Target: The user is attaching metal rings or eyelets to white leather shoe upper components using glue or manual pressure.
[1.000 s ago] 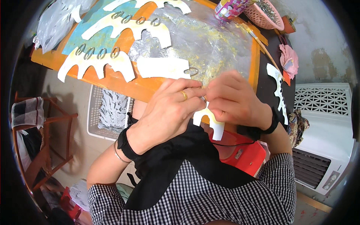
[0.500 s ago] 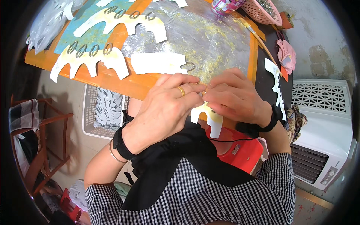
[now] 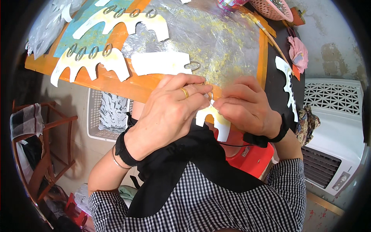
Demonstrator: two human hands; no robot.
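Note:
At the table's near edge my left hand (image 3: 170, 104), a gold ring on one finger, is closed in a pinch on a white scalloped piece (image 3: 223, 127) smeared with yellow. A metal oval ring (image 3: 211, 95) stands up between the hands at the top of this piece. My right hand (image 3: 247, 106) has thumb and fingers pressed together at the piece's right side; its fingertips partly cover the edge. Beyond the hands lies a white strip (image 3: 160, 63) with one oval ring (image 3: 195, 66) at its end. Two scalloped pieces with several oval rings, a nearer one (image 3: 101, 62) and a farther one (image 3: 116, 18), lie left.
A brush (image 3: 272, 38) rests along the table's right side, near a pink basket (image 3: 278, 13) of small metal parts. Another scalloped piece (image 3: 286, 67) lies on the dark surface. Below are a crate (image 3: 92, 120) of grey pieces, a red stool (image 3: 257, 160), a wooden chair (image 3: 60, 123) and a white air cooler (image 3: 330, 129).
My right hand has shifted a little to the right, widening the gap between the hands and showing more of the oval ring. My left hand stays almost in place.

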